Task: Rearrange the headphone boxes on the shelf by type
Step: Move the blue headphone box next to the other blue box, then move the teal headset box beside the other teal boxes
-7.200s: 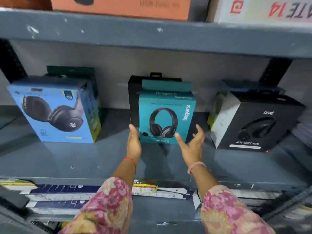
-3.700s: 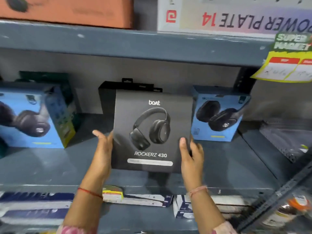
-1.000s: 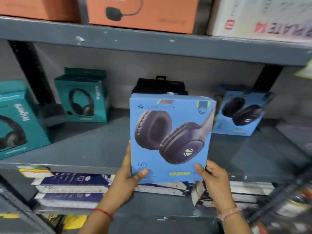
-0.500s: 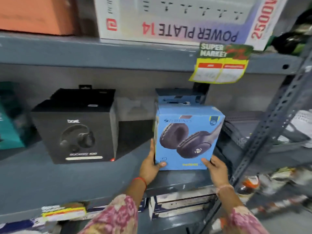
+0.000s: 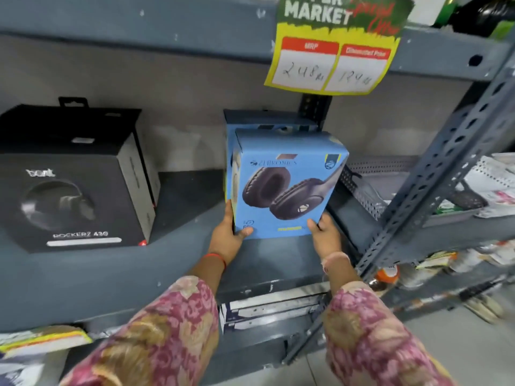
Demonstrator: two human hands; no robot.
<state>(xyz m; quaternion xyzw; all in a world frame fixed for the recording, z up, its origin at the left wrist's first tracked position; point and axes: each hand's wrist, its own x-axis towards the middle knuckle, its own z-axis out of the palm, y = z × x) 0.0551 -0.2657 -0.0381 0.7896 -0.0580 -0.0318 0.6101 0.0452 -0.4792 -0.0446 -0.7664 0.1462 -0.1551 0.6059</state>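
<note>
Both hands hold a blue headphone box (image 5: 287, 188) upright at the right end of the grey shelf (image 5: 111, 274). My left hand (image 5: 227, 238) grips its lower left corner, and my right hand (image 5: 326, 235) grips its lower right corner. Its bottom edge is at the shelf surface. Directly behind it stands a second blue box (image 5: 250, 121) of the same kind, mostly hidden. To the left, a black boat Rockerz 430 box (image 5: 75, 196) stands on the shelf, with another black box (image 5: 69, 118) behind it.
A yellow and green price tag (image 5: 331, 48) hangs from the upper shelf. A slotted metal upright (image 5: 446, 168) borders the shelf on the right, with a perforated tray (image 5: 373, 179) behind it. Flat boxes (image 5: 267, 307) lie on the shelf below.
The blue box has moved back and down toward the shelf, closer to the second blue box behind it. The view has shifted right and nearer.
</note>
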